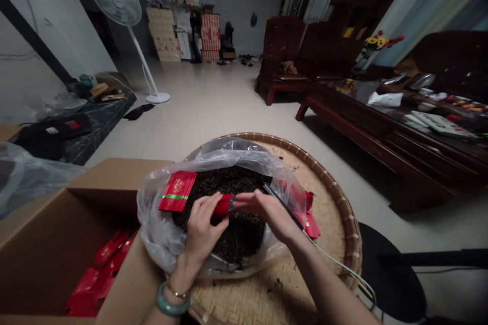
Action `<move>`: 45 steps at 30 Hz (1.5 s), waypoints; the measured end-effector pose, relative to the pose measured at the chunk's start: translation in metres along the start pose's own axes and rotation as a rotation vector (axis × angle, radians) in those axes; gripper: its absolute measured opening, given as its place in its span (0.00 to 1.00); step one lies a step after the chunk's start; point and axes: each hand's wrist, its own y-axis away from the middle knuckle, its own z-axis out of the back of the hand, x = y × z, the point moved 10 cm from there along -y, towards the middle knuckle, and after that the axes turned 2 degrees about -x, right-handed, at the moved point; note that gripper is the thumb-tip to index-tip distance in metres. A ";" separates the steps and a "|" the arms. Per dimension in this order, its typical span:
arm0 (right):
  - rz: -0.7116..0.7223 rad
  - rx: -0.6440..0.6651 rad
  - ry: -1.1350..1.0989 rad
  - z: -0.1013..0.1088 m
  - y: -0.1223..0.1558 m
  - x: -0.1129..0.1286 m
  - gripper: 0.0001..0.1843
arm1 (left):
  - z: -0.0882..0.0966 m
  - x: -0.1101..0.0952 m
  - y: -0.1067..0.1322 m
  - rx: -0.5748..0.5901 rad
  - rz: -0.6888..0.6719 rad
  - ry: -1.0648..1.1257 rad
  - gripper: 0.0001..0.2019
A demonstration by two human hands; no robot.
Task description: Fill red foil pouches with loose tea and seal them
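Over a clear plastic bag (152, 228) of dark, dried tea leaves (244, 244), my left hand (202, 226) is wrapped round a small red packet (222, 206). The packet lies sideways with its dark end facing right. My right hand (272, 213) reaches in with fingers stretched out, and its fingertips are at that end. Whether leaves are between those fingertips, I cannot tell. Another red packet (177, 192) with a green stripe rests on the bag's left side. A thin dark-edged device (284, 205) lies under my right wrist, partly hidden.
The bag sits on a round woven bamboo tray (346, 213). More red packets (312, 226) lie at its right, near a white cable (339, 264). An open carton (125, 269) holding red packets (102, 269) stands left. A black round base (392, 274) is at right.
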 end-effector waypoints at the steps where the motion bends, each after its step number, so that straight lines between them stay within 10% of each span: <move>1: 0.032 -0.061 0.061 0.011 -0.001 0.002 0.28 | 0.004 0.007 -0.001 -0.027 0.045 0.008 0.20; 4: 0.181 -0.092 0.497 0.016 -0.002 0.004 0.17 | 0.013 0.026 -0.002 -0.084 0.185 0.051 0.18; 8: 0.271 0.196 1.036 -0.027 -0.004 -0.018 0.40 | 0.015 0.039 0.000 -0.103 0.282 0.109 0.18; 17: 0.174 0.370 1.332 -0.057 -0.031 -0.031 0.29 | 0.015 0.046 0.002 -0.128 0.293 0.120 0.17; 31: 0.133 -0.048 0.836 -0.004 -0.047 -0.033 0.12 | 0.015 0.057 0.005 -0.165 0.374 0.199 0.16; 38: 0.097 0.162 1.042 -0.036 -0.028 -0.041 0.25 | 0.010 0.058 0.006 -0.133 0.372 0.193 0.16; 45: 0.102 -0.083 0.633 -0.013 -0.035 -0.022 0.16 | 0.019 0.056 0.006 -0.159 0.374 0.191 0.16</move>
